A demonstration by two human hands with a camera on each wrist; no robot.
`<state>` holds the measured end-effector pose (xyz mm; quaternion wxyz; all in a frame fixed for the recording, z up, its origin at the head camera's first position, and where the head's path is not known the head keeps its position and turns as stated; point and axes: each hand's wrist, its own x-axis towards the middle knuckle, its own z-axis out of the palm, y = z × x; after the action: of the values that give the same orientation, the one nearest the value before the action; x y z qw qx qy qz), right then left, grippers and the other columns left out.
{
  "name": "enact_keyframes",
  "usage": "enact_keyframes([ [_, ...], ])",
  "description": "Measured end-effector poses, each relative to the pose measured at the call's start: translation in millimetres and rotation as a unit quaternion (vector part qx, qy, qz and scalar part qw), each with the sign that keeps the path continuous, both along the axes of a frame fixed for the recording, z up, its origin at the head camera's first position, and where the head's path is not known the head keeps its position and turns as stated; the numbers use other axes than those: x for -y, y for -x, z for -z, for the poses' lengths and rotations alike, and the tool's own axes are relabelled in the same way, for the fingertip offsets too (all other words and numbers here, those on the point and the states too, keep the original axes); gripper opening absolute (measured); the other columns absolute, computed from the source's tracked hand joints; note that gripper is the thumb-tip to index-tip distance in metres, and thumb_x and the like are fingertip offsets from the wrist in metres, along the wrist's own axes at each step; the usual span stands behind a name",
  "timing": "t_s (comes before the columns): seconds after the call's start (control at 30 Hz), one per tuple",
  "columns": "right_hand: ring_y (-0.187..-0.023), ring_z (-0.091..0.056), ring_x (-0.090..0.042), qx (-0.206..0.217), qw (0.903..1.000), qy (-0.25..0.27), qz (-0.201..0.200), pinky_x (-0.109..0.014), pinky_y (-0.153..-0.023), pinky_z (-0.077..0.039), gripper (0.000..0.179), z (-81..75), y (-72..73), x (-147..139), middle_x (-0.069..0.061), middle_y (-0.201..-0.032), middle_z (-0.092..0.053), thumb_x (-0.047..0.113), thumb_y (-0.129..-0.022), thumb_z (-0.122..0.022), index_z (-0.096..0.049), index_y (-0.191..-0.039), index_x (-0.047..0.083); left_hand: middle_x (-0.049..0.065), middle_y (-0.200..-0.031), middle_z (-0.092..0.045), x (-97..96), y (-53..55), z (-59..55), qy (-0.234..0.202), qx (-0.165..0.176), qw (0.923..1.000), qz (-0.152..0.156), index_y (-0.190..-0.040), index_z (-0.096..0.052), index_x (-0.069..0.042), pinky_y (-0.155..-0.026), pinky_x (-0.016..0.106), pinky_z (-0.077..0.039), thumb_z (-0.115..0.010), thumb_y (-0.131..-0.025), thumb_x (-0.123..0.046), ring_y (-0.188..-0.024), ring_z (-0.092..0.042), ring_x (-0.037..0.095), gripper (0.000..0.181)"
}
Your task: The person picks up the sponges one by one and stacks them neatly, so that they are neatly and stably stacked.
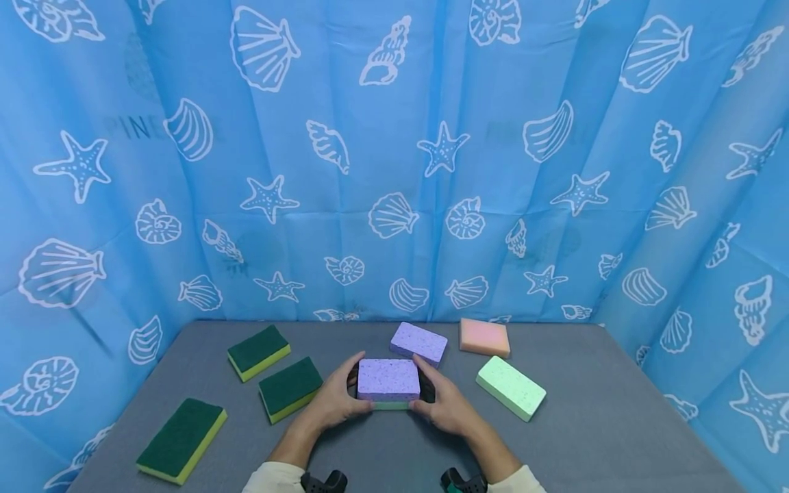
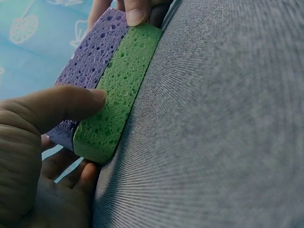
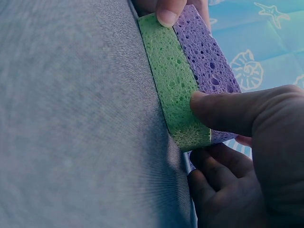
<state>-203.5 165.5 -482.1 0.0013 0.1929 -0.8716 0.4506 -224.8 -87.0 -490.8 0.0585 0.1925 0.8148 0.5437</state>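
Observation:
A purple sponge point(image 1: 388, 378) lies flat on top of a light green sponge point(image 1: 391, 405), which rests on the grey tabletop. Both wrist views show the seam between the purple sponge point(image 2: 92, 57) and the green sponge point(image 2: 118, 90). My left hand point(image 1: 337, 397) grips the left end of this stack, its thumb in front near the seam and its fingers around the side and back. At the right end my right hand point(image 1: 445, 400) holds it the same way, thumb point(image 3: 223, 110) across the seam. The palms' contact is hidden.
Behind the hands lie another purple sponge point(image 1: 419, 342) and an orange-pink sponge point(image 1: 484, 338). A pale green sponge point(image 1: 511, 387) sits to the right. Dark-green-and-yellow scrub sponges point(image 1: 181, 438) lie on the left. A blue shell-print curtain point(image 1: 394, 171) borders the grey table point(image 1: 592, 424).

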Motion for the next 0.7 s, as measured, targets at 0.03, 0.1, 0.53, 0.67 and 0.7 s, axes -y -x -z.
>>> enact_keyframes([
  [0.03, -0.134, -0.032, -0.040, -0.002, 1.0000, -0.002, 0.000, -0.059, -0.106, -0.023, 0.079, 0.2, 0.1, -0.1, -0.020, -0.148, -0.037, 0.002, -0.083, -0.073, -0.032, -0.151, 0.009, 0.025, -0.146, -0.034, -0.2, 0.0, -0.5, -0.003, -0.001, 1.0000, 0.000, -0.150, -0.029, -0.002, -0.102, 0.051, -0.035, -0.082, -0.074, -0.009, -0.128, -0.041, 0.040, 0.093],
  [0.1, -0.135, -0.032, -0.039, -0.002, 1.0000, -0.004, 0.000, -0.058, -0.106, -0.023, 0.079, 0.0, 0.0, -0.3, -0.019, -0.149, -0.036, 0.003, -0.084, -0.073, -0.032, -0.152, 0.010, 0.025, -0.147, -0.033, -0.4, -0.1, -1.2, -0.006, -0.001, 1.0000, -0.003, -0.150, -0.029, -0.002, -0.102, 0.052, -0.034, -0.082, -0.075, -0.013, -0.128, -0.041, 0.041, 0.093],
  [0.53, -0.135, -0.032, -0.039, -0.009, 1.0000, 0.001, -0.005, -0.057, -0.106, -0.024, 0.079, -2.2, -1.1, 1.2, -0.022, -0.148, -0.037, 0.003, -0.083, -0.073, -0.032, -0.151, 0.006, 0.025, -0.142, -0.040, -0.2, 2.4, 0.4, -0.046, 0.013, 0.9986, -0.021, -0.146, -0.038, -0.001, -0.097, 0.055, -0.039, -0.079, -0.081, -0.031, -0.122, -0.046, 0.043, 0.083],
  [0.67, -0.134, -0.033, -0.041, -0.010, 0.9999, 0.001, -0.004, -0.059, -0.105, -0.023, 0.079, -3.6, -1.8, 1.0, -0.022, -0.147, -0.037, 0.004, -0.083, -0.074, -0.033, -0.150, 0.005, 0.027, -0.142, -0.039, -0.5, 3.1, 1.4, -0.046, 0.016, 0.9985, -0.027, -0.144, -0.041, -0.001, -0.095, 0.055, -0.041, -0.080, -0.081, -0.030, -0.121, -0.046, 0.045, 0.080],
  [0.7, -0.134, -0.032, -0.041, -0.009, 1.0000, 0.000, -0.003, -0.059, -0.105, -0.023, 0.079, -4.0, -1.8, 1.0, -0.022, -0.147, -0.037, 0.004, -0.083, -0.074, -0.033, -0.151, 0.006, 0.027, -0.142, -0.039, -0.7, 3.5, 1.7, -0.046, 0.017, 0.9984, -0.029, -0.144, -0.041, -0.001, -0.094, 0.055, -0.041, -0.080, -0.081, -0.030, -0.121, -0.046, 0.046, 0.080],
])
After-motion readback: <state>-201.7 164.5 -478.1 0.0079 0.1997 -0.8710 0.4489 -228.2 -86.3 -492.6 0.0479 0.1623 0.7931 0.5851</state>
